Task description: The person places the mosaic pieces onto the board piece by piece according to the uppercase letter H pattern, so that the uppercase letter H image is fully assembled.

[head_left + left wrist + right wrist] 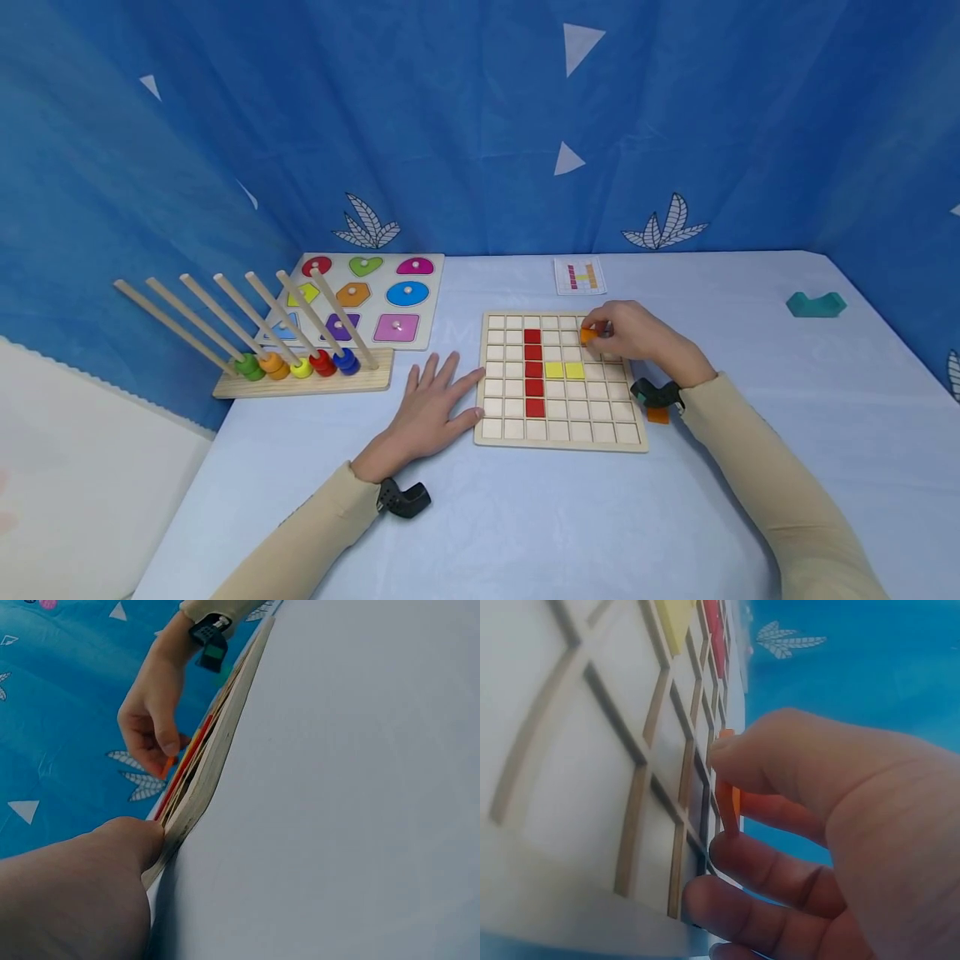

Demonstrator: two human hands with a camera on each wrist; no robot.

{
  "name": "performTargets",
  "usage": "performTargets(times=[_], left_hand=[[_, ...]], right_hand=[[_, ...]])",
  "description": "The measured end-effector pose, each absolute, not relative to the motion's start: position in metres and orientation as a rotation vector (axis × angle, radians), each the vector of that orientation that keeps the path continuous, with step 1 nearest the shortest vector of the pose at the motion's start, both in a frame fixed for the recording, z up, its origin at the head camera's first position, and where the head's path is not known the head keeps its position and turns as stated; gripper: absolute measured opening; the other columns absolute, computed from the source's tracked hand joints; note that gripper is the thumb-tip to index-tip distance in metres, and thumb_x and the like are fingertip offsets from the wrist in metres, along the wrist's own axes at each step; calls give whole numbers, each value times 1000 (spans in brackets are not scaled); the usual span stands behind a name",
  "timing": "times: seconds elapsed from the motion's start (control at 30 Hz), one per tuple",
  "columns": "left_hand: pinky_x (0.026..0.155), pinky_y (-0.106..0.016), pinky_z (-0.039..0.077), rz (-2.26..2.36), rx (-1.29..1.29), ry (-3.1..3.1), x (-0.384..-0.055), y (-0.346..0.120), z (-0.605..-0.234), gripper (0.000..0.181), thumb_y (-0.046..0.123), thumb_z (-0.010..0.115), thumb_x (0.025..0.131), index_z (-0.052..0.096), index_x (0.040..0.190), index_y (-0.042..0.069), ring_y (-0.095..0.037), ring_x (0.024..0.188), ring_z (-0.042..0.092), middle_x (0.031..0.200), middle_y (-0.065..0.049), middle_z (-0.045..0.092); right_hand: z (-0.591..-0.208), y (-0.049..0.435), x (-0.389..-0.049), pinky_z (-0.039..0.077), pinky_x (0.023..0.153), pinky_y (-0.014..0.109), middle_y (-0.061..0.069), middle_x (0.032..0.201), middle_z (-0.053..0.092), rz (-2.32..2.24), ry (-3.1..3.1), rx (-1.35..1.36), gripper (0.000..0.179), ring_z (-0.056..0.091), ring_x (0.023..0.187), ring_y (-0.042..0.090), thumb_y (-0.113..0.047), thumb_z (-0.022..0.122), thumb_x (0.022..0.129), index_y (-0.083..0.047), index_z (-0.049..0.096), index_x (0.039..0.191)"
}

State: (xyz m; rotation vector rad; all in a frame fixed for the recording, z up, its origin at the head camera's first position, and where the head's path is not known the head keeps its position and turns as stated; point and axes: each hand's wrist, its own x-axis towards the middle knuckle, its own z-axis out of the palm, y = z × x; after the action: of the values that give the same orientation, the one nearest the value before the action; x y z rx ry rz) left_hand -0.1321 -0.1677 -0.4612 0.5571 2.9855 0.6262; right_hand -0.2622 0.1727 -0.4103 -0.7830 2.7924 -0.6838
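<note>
From my station I see the board (pixel 577 410) in the middle of the head view, on the worktop (pixel 525 525). Five red tiles (pixel 533 370) make one column, and two yellow tiles (pixel 553 370) continue rightward from its middle. Over the board's upper right, my right hand (pixel 630 333) pinches an orange tile (pixel 588 336); my left hand (pixel 422 414) has its fingers spread wide at the left edge. Judging by the pattern card (pixel 581 277) above, the orange column remains; a spare orange piece (pixel 657 416) lies at lower right.
</note>
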Motion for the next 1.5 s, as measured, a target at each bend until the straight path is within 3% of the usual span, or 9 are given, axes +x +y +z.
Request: performTargets(times=[1.5], left_hand=[[120, -74, 8, 618, 553, 2982, -133, -168, -461, 62, 48, 58, 98, 46, 155, 25, -52, 156, 11, 167, -22, 28]], right_hand=[[-421, 174, -263, 43, 68, 31, 13, 94, 67, -670, 2840, -872, 29, 52, 77, 19, -8, 73, 87, 0, 76, 114]])
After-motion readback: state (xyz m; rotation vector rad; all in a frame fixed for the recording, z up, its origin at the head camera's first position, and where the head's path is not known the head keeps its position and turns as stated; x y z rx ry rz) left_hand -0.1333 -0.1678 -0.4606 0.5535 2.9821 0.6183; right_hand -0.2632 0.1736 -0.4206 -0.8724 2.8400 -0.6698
